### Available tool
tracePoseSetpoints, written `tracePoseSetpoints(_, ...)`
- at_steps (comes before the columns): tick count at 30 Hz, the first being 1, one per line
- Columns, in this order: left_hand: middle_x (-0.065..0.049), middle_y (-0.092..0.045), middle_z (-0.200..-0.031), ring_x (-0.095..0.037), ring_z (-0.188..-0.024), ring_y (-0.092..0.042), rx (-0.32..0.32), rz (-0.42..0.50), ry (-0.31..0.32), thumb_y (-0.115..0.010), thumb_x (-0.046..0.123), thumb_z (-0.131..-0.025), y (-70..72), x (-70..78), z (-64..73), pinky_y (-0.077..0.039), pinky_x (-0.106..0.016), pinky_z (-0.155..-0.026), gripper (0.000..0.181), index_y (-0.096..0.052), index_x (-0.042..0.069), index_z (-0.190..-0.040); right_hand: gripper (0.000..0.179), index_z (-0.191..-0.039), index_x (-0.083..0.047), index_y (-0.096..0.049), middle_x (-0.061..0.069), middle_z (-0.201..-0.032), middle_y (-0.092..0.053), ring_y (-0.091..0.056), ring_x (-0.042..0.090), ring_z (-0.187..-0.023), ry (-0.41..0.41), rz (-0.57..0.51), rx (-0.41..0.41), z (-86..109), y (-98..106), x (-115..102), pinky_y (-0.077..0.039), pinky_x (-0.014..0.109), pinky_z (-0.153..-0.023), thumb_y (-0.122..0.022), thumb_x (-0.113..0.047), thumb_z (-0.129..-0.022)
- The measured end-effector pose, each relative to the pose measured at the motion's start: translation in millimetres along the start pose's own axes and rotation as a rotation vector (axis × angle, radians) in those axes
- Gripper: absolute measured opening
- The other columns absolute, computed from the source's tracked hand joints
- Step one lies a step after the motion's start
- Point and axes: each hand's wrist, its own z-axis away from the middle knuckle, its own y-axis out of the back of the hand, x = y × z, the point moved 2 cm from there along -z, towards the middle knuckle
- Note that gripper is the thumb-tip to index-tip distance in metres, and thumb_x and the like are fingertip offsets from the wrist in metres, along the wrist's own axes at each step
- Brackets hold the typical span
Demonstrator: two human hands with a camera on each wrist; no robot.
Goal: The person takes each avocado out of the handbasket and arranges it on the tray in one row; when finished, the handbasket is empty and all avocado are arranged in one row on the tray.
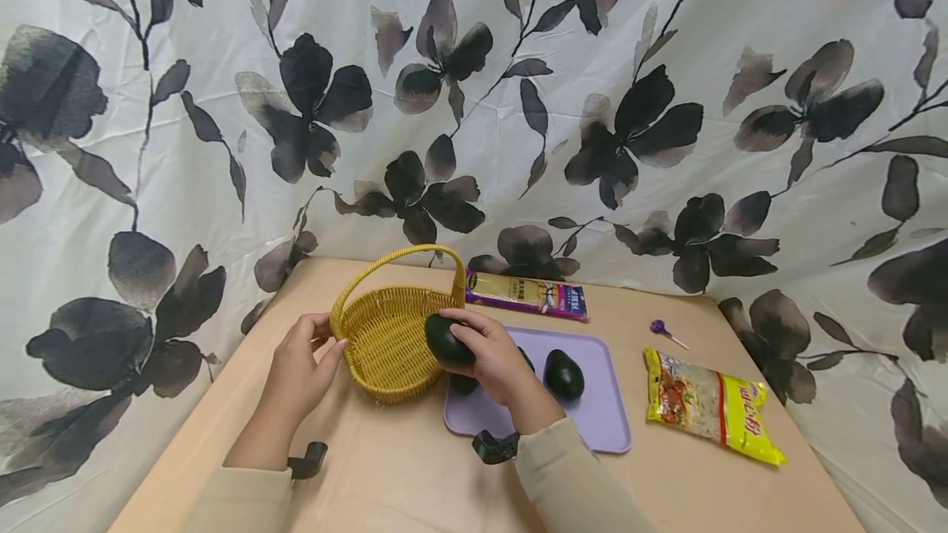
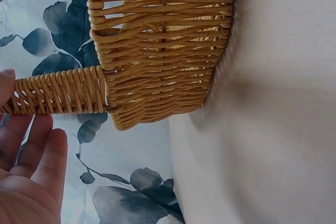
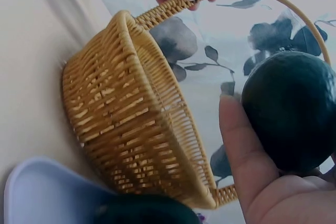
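A dark green avocado [image 1: 447,339] is gripped in my right hand [image 1: 498,356], held above the right rim of a yellow wicker basket [image 1: 385,389]. In the right wrist view the avocado [image 3: 291,111] hides part of the basket handle. My left hand [image 1: 299,368] pinches the lower left part of that handle [image 2: 63,92] between thumb and fingers. Beneath my right hand lies a lilac tray [image 1: 603,426]. One avocado [image 1: 564,375] rests at its right; others on its left side are partly hidden by my hand.
A purple-ended pack of noodles [image 1: 518,293] lies behind the tray. To the right are a purple-wrapped lollipop [image 1: 657,326] and a yellow plastic food bag [image 1: 711,403]. A floral cloth [image 1: 518,105] hangs along the back and sides of the table.
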Motion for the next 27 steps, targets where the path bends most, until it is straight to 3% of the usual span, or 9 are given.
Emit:
tracePoseSetpoints(12,-0.014,-0.062,-0.125,-0.034,-0.119,-0.063,-0.004,-0.001,0.010,-0.070,0.007,-0.097,-0.4,-1.6,0.1,-0.057,-0.051,-0.103,0.038,-0.052,0.003,-0.130,0.038,-0.144,-0.014,-0.060,0.013,-0.158,-0.043,-0.055,0.040,-0.131,0.071,-0.023,0.069,26.6,27.6,-7.2,-0.061,0.052,-0.097,-0.055,-0.017,-0.106)
tracePoseSetpoints(27,-0.014,-0.062,-0.124,-0.035,-0.118,-0.064,0.004,0.007,-0.002,-0.070,0.008,-0.097,-0.9,-1.7,0.1,-0.057,-0.051,-0.103,0.037,-0.053,0.003,-0.130,0.043,-0.144,-0.012,-0.056,0.017,-0.148,-0.047,-0.055,0.035,-0.129,0.107,-0.031,0.231,63.9,68.8,-16.0,-0.062,0.044,-0.098,-0.064,-0.013,-0.101)
